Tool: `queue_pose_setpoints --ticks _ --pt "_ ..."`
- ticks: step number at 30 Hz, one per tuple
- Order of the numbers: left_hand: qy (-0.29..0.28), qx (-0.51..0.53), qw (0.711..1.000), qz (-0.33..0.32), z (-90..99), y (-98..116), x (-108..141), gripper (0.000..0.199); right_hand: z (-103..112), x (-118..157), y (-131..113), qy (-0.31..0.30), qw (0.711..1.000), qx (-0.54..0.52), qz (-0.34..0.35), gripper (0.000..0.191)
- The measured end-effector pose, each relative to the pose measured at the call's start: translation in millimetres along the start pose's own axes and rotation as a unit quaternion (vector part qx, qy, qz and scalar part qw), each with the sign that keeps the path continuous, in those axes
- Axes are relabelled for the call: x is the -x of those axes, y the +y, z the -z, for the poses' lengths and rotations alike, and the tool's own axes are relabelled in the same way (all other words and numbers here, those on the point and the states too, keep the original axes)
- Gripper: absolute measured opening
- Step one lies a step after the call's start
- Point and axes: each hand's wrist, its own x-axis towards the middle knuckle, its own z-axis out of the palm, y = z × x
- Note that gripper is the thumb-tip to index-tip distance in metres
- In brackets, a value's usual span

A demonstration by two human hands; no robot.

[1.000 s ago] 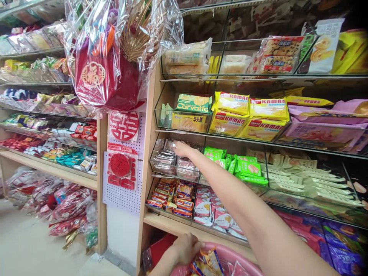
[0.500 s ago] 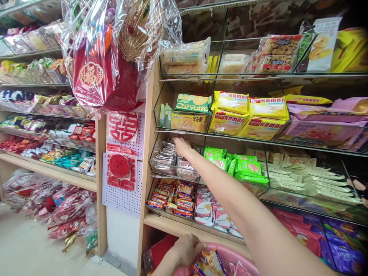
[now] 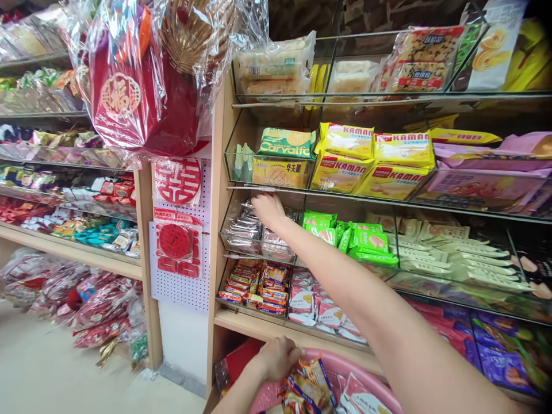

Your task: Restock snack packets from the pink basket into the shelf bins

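Note:
My right hand (image 3: 268, 209) reaches into a clear shelf bin (image 3: 241, 246) of small silver-and-brown wrapped packets (image 3: 245, 223). Its fingers are curled down among the packets, and what they hold, if anything, is hidden. Below, my left hand (image 3: 278, 357) is closed over the rim of a pink plastic basket (image 3: 340, 363). Inside the basket lie orange-and-blue snack packets (image 3: 311, 380) and pink-and-white packets (image 3: 360, 397). To the right of the reached-into bin are bright green packets (image 3: 366, 240), partly behind my right forearm.
Orange-wrapped snacks (image 3: 273, 282) fill the bin underneath. Yellow wafer packs (image 3: 347, 140) stand on the shelf above. A red gift bag in clear wrap (image 3: 146, 115) hangs at the upper left, beside the wooden upright (image 3: 219, 230). Bagged goods (image 3: 99, 299) lie low on the left.
The view has tilted slightly down, so more of the basket and its packets shows. My right hand stays in the same bin, and my left hand remains at the basket rim.

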Motion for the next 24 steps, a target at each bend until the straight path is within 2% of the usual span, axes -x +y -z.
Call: queue_pose_setpoints --ticks 3,7,9,12,15,16,18,19,21,24 --pt "-0.001 -0.003 1.0 -0.003 2.2 0.3 1.6 0.047 13.8 21.1 -3.2 0.031 0.999 0.019 0.036 0.025" --pt "-0.004 -0.001 1.0 -0.004 5.4 3.4 4.1 0.049 38.2 59.9 -7.0 0.114 0.985 0.064 0.112 0.022" --pt "-0.004 -0.003 1.0 -0.012 6.2 5.3 4.9 0.052 53.2 83.5 -7.9 0.145 0.98 0.058 0.121 0.022" --pt "-0.002 -0.012 1.0 -0.026 6.6 8.2 5.9 0.054 75.2 130.5 -9.0 0.165 0.982 -0.011 0.089 0.021" --pt "-0.005 -0.015 0.999 -0.031 7.4 10.4 6.2 0.053 87.7 195.1 -11.1 0.163 0.977 -0.138 0.022 0.014" --pt "-0.006 -0.015 0.999 -0.033 7.7 11.0 6.1 0.052 88.6 219.1 -12.1 0.145 0.971 -0.191 -0.01 0.013" --pt "-0.009 -0.013 0.999 -0.036 8.4 11.8 5.5 0.049 85.8 266.7 -14.7 0.093 0.944 -0.302 -0.091 0.01" --pt "-0.01 -0.011 0.999 -0.038 8.6 12.2 5.1 0.047 82.7 288.7 -16.1 0.057 0.92 -0.364 -0.137 0.008" --pt "-0.012 -0.005 0.999 -0.04 8.4 12.8 4.5 0.045 74.5 326.3 -19.4 -0.03 0.855 -0.463 -0.232 0.008" --pt "-0.012 0.006 0.999 -0.042 7.5 14.0 4.4 0.046 62.8 363.4 -24.5 -0.099 0.764 -0.547 -0.328 0.02"
